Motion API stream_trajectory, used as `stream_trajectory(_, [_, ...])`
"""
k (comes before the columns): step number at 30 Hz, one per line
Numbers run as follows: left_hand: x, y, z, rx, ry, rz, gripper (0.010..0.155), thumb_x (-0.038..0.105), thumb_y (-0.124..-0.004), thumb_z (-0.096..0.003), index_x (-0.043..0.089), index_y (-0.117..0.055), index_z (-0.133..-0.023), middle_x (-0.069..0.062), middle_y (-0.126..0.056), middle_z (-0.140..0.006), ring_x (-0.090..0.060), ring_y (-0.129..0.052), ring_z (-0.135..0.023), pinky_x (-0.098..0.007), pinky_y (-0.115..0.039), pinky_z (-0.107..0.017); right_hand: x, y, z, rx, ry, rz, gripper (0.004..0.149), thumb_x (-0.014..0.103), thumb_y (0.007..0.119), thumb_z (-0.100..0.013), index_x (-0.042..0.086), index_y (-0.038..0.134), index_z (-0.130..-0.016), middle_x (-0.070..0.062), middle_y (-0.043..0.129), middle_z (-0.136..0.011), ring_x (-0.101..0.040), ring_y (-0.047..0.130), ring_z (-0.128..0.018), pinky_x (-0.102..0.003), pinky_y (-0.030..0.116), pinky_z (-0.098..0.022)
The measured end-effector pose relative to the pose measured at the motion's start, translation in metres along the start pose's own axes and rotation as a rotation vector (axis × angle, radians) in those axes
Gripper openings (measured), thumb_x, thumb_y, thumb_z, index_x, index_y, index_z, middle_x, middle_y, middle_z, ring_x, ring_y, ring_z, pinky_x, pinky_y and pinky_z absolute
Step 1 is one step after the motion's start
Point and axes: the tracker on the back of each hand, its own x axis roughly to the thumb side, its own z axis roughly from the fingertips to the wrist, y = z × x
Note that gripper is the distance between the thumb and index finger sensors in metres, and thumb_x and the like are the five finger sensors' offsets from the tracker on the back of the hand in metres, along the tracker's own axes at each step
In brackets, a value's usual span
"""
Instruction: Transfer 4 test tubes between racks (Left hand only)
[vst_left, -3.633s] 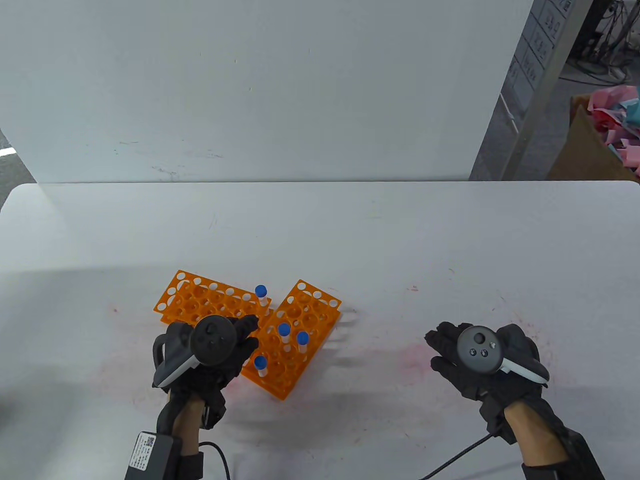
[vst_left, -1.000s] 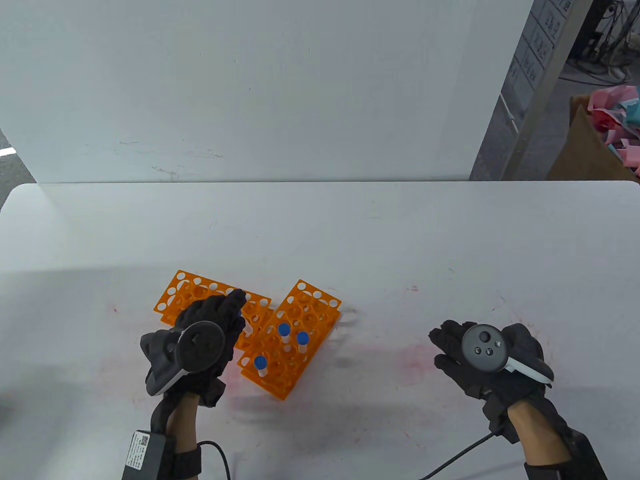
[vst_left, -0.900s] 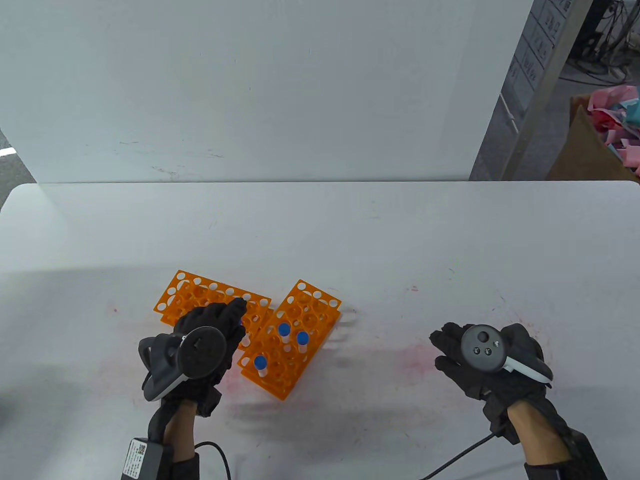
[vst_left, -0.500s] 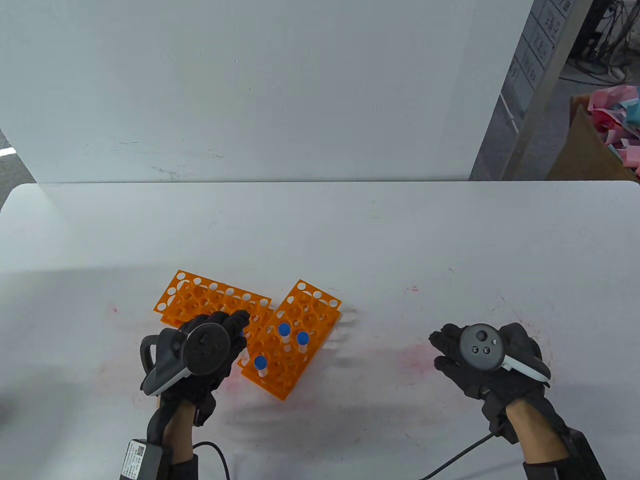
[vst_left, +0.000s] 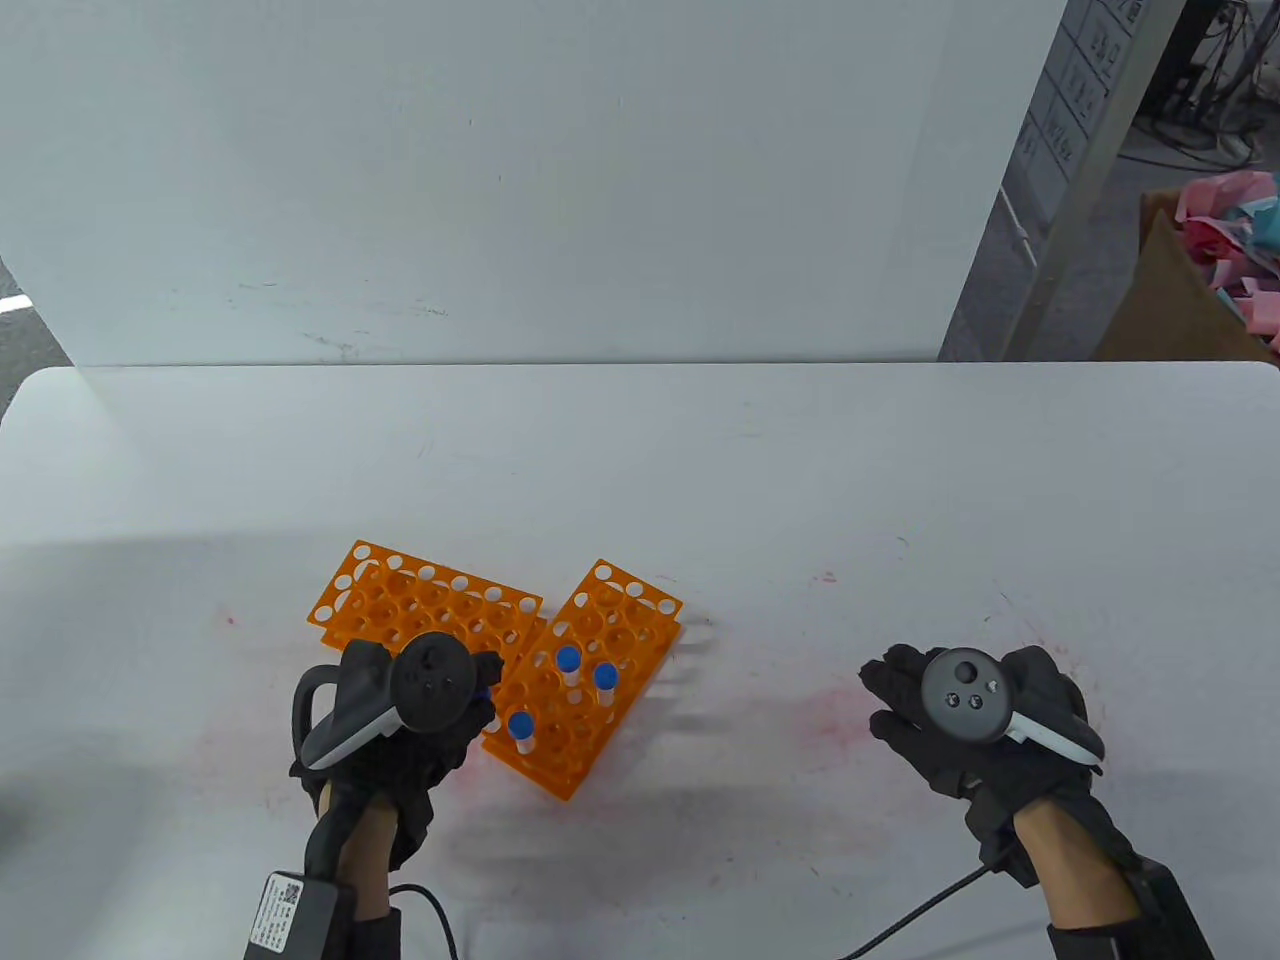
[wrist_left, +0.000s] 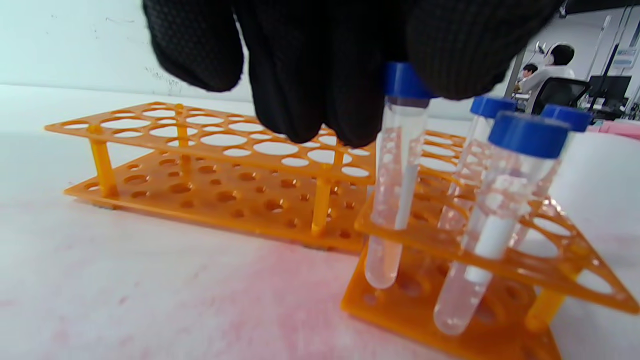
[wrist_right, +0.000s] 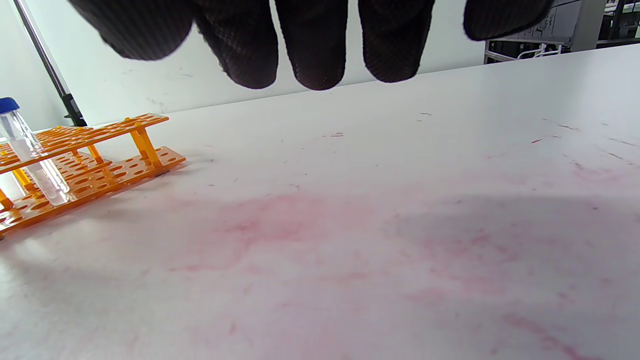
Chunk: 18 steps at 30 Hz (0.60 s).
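Pinched by its blue cap in your left hand (wrist_left: 350, 60), the tube (wrist_left: 397, 185) hung upright, its tip already through the right rack (wrist_left: 500, 265); your right hand (vst_left: 975, 720) lay open, well apart.

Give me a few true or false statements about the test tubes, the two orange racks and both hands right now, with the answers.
1. The left hand holds a blue-capped tube by its cap, lowered into a hole of the right rack. True.
2. The left rack holds three tubes. False: no tube stands in it.
3. The right hand grips a tube. False: it holds nothing, away from both racks.
4. Three other capped tubes stand in the right rack. True.
5. The held tube's bottom is seated in the rack's base. False: it hangs just above the base.
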Motion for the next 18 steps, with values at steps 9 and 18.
stream_trajectory(9, [0.0016,-0.0016,-0.0008,-0.042,0.007,-0.001,0.053,0.042,-0.078,-0.0476,0.029,-0.073,-0.099,-0.002,-0.092,-0.090,-0.029,-0.095,-0.081,-0.057,-0.075,-0.065,-0.0003,-0.0002,0.0003,-0.002,-0.001,-0.002,0.059,0.053,0.058,-0.054,0.027,0.054,-0.107,-0.011,0.053,-0.117,-0.050,0.054,-0.102,-0.076,0.045,-0.067])
stream_trajectory(18, [0.0051,-0.0030,-0.0023,-0.047,0.000,-0.008,0.053,0.040,-0.078,-0.0477,0.029,-0.072,-0.099,-0.002,-0.091,-0.091,-0.029,-0.094,-0.082,-0.057,-0.075,-0.065,-0.0001,-0.0006,0.0005,-0.004,-0.003,-0.004,0.060,0.053,0.058,-0.054,0.027,0.054,-0.107,-0.011,0.053,-0.118,-0.050,0.054,-0.102,-0.076,0.045,-0.067])
